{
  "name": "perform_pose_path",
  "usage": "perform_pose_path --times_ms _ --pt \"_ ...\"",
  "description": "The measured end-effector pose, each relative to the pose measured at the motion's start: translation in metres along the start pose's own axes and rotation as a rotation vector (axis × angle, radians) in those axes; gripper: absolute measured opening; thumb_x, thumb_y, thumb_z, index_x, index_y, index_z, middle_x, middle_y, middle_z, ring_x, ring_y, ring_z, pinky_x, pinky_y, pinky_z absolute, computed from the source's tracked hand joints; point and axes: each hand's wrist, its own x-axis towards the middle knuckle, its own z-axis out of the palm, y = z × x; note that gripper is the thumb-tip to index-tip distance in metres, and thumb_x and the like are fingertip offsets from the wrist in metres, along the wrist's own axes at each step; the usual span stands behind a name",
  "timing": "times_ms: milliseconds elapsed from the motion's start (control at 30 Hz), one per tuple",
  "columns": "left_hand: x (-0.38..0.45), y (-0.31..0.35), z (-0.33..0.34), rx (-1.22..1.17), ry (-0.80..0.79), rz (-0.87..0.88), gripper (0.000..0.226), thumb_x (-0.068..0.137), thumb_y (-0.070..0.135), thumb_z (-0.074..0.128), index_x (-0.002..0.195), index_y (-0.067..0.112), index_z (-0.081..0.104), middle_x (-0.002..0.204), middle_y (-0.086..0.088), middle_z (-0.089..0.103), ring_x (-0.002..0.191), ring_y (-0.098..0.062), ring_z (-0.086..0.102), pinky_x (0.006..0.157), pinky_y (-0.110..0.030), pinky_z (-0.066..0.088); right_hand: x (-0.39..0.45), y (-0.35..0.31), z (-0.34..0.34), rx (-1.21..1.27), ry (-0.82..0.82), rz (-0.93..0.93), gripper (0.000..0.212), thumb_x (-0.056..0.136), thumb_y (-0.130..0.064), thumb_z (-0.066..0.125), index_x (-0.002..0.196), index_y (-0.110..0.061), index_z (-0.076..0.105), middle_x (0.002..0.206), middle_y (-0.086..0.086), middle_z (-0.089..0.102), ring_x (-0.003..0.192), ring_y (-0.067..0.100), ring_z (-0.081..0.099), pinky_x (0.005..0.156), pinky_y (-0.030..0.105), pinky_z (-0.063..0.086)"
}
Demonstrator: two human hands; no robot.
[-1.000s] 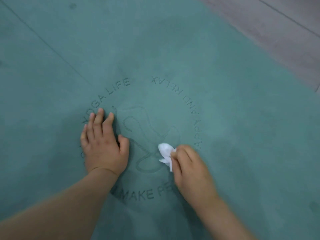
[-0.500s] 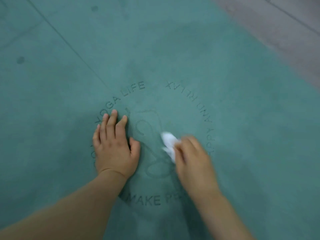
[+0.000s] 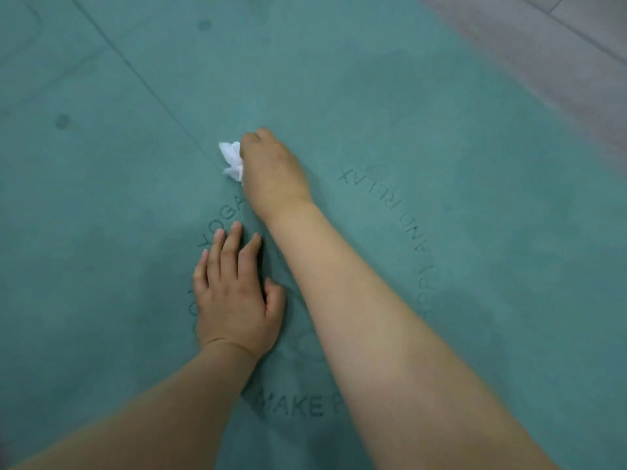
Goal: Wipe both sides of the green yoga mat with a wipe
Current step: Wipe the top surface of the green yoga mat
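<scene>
Reaching farther up now, the right hand [image 3: 271, 164] pinches the wipe [image 3: 231, 161] on the green mat [image 3: 407, 113]. Left hand [image 3: 234, 296] presses flat. A loose pinch could drop it.

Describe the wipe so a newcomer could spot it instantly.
Start at the ring of stamped lettering on the green yoga mat. Just beyond it, the right hand grips the wipe, the only white, crumpled thing there.

Right forearm [image 3: 356, 300] covers the ring lettering [image 3: 291, 405] mid-word; wipe [image 3: 232, 161] mostly tucked under right hand [image 3: 271, 171], fingers probably curled.
</scene>
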Motion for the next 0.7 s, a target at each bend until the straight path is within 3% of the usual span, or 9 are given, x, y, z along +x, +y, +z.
perform_pose_path --times_ms 133,233,333,400,433,533,700 --pt "0.000 0.000 -0.001 0.010 -0.015 0.004 0.062 0.082 0.034 0.037 0.138 0.011 0.047 0.155 -0.012 0.035 0.147 -0.029 0.022 0.119 -0.038 0.003 -0.074 0.026 -0.016 0.128 0.178 0.130 0.011 0.088 -0.015 0.061 0.090 -0.005 0.057 0.096 0.012 0.055 0.080 0.033 0.055 0.066 0.036 0.038" --pt "0.000 0.000 -0.001 0.015 -0.036 -0.013 0.062 0.083 0.035 0.035 0.141 0.013 0.045 0.158 -0.009 0.031 0.149 -0.026 0.017 0.120 -0.033 -0.004 -0.182 0.068 -0.034 0.129 0.189 0.430 0.010 0.089 -0.014 0.060 0.083 -0.009 0.055 0.086 0.004 0.048 0.071 0.025 0.047 0.062 0.031 0.031" --pt "0.000 0.001 -0.002 0.011 -0.037 -0.014 0.063 0.083 0.034 0.034 0.141 0.012 0.045 0.158 -0.009 0.031 0.149 -0.027 0.018 0.120 -0.033 -0.004 -0.277 0.088 -0.055 0.125 0.340 0.795 0.016 0.083 -0.024 0.060 0.081 -0.009 0.061 0.085 0.009 0.054 0.074 0.031 0.057 0.063 0.029 0.033" --pt "0.000 0.002 -0.003 0.009 -0.030 -0.015 0.063 0.082 0.034 0.035 0.140 0.011 0.045 0.157 -0.010 0.033 0.148 -0.027 0.019 0.119 -0.035 -0.001 -0.289 0.080 -0.058 0.155 0.390 0.927 0.022 0.079 -0.027 0.055 0.080 -0.007 0.062 0.085 0.015 0.057 0.074 0.037 0.060 0.064 0.031 0.038" --pt "0.000 0.002 -0.002 0.011 -0.025 -0.018 0.063 0.082 0.034 0.035 0.140 0.011 0.046 0.157 -0.010 0.033 0.148 -0.028 0.020 0.119 -0.036 0.000 -0.276 0.070 -0.054 0.160 0.404 0.937 0.015 0.081 -0.021 0.058 0.081 -0.006 0.061 0.086 0.017 0.056 0.074 0.037 0.059 0.064 0.031 0.037" --pt "0.000 0.002 -0.002 0.011 -0.013 -0.012 0.063 0.081 0.034 0.035 0.139 0.011 0.047 0.156 -0.011 0.034 0.147 -0.028 0.021 0.119 -0.039 0.003 -0.177 0.039 -0.040 0.218 0.378 0.766 0.003 0.087 -0.007 0.060 0.089 -0.004 0.060 0.094 0.015 0.055 0.077 0.029 0.051 0.064 0.026 0.027" --pt "0.000 0.001 0.000 0.005 -0.013 -0.013 0.064 0.081 0.034 0.035 0.139 0.012 0.047 0.156 -0.011 0.035 0.147 -0.028 0.022 0.118 -0.039 0.006 -0.006 0.000 -0.012 0.081 0.076 0.186 0.022 0.093 -0.024 0.058 0.109 -0.011 0.052 0.116 0.005 0.050 0.098 0.025 0.059 0.075 0.031 0.043"
